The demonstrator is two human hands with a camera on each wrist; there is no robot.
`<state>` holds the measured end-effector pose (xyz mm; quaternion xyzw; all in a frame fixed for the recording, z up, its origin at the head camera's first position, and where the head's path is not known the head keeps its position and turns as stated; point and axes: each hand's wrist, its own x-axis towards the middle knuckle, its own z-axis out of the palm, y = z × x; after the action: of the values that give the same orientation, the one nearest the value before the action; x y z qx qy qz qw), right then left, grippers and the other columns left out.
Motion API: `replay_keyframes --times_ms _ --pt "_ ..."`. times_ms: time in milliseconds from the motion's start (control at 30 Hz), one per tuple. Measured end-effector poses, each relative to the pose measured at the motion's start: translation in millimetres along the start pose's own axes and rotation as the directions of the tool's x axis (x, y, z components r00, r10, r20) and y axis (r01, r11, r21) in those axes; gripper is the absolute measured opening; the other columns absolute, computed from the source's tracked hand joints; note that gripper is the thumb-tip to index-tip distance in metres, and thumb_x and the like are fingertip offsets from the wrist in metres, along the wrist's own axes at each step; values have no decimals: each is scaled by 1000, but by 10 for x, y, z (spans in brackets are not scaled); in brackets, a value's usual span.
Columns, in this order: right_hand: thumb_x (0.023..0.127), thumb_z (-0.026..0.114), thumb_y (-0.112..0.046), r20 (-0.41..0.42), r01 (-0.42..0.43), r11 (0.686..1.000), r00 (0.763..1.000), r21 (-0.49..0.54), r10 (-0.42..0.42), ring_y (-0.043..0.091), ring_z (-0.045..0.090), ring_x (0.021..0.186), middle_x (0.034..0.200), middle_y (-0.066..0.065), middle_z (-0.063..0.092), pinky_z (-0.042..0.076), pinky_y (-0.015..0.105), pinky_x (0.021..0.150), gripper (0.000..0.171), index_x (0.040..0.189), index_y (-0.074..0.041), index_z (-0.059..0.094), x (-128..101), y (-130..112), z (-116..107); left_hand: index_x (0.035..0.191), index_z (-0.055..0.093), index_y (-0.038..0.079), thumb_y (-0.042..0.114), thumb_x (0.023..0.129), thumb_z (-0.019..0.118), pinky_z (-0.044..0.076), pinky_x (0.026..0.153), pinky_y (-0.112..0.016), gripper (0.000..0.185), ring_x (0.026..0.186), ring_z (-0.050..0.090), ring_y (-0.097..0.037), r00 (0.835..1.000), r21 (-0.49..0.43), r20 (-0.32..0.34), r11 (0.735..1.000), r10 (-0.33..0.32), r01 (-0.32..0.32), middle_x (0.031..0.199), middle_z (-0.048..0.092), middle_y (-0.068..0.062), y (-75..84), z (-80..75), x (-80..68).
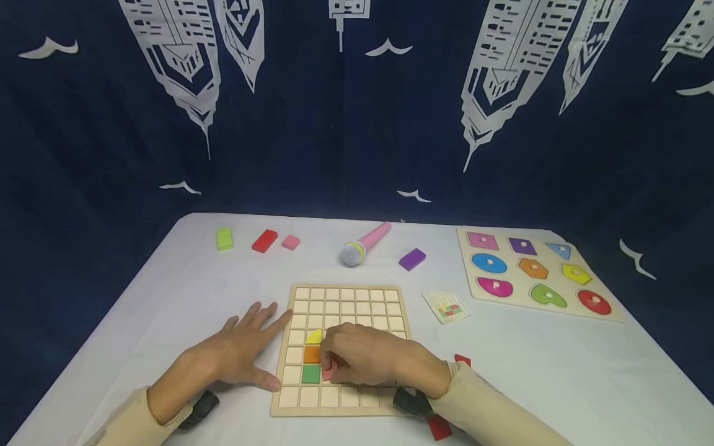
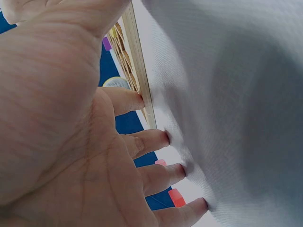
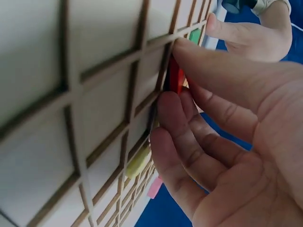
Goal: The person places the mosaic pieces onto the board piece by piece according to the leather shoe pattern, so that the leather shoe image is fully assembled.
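The right hand (image 1: 365,358) pinches a red block (image 1: 329,370) at the grid board (image 1: 348,293), beside the green tile (image 1: 311,373). The left hand (image 1: 245,348), fingers flat and spread, steadies the board's edge. Best to seat the block squarely within the cell.

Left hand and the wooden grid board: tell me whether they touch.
Touching. In the left wrist view, the index fingertip of the left hand presses against the edge of the wooden grid board; the other fingertips rest on the white tablecloth.
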<state>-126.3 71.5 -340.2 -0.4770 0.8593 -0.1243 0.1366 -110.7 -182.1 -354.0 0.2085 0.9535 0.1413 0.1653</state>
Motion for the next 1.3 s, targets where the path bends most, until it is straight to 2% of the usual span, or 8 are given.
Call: replay_keyframes --times_ms 267,667,800,900,1033,1133,1200,1300 --pt "87 74 -3 -27 -39 999 999 -10 39 0 56 87 91 -13 66 49 12 82 15 93 -16 75 -89 -91 -8 159 28 14 61 61 86 17 112 -76 123 151 11 -51 1000 -1 -1 1000 -8 8 164 21 -24 11 4 42" --pt "92 71 -9 -98 -52 997 994 -58 46 -2 52 78 89 -13 61 47 12 73 12 86 -20 72 -168 -96 49 159 27 14 62 61 84 18 111 -77 123 150 12 -52 1000 -7 -10 1000 6 -6 164 21 -25 14 12 38" --pt "94 69 -10 -118 -22 996 993 -85 12 -2 58 89 99 -15 66 51 16 80 11 95 -20 73 -322 -93 73 159 28 14 63 60 84 18 110 -77 124 150 13 -53 1000 4 -16 1000 0 0 163 22 -25 29 20 44" --pt "96 67 -15 -130 2 989 991 -151 -22 3 62 101 116 -14 69 53 21 88 16 108 -22 73 -462 -115 97 159 27 14 63 59 84 18 111 -77 125 150 12 -52 1000 8 -14 1000 -7 7 163 22 -25 36 18 46" --pt "96 67 -16 -98 17 954 994 -301 -48 10 61 111 139 -13 61 53 26 92 35 131 -25 67 -639 -167 144 159 27 14 63 60 83 18 111 -77 125 150 12 -52 1000 3 -5 1000 -15 15 164 22 -25 31 24 29" --pt "96 67 -15 -75 15 930 996 -368 -46 12 58 117 146 -12 55 53 28 93 44 138 -25 61 -749 -189 168 159 27 13 64 60 83 18 110 -77 125 150 11 -53 1000 3 -7 1000 -10 10 163 22 -25 31 23 28" --pt "96 66 -17 -80 19 925 995 -379 -53 12 57 119 146 -13 55 53 29 95 43 138 -24 60 -814 -190 169 159 27 13 64 60 83 17 110 -77 125 150 11 -53 1000 2 -8 1000 -8 8 163 21 -25 31 20 29" --pt "96 66 -17 -94 20 955 994 -296 -50 11 57 120 139 -15 59 52 30 98 41 137 -23 60 -924 -156 132 160 26 14 63 60 84 17 111 -77 125 150 11 -53 1000 3 -7 1000 -8 8 164 21 -25 34 13 34"
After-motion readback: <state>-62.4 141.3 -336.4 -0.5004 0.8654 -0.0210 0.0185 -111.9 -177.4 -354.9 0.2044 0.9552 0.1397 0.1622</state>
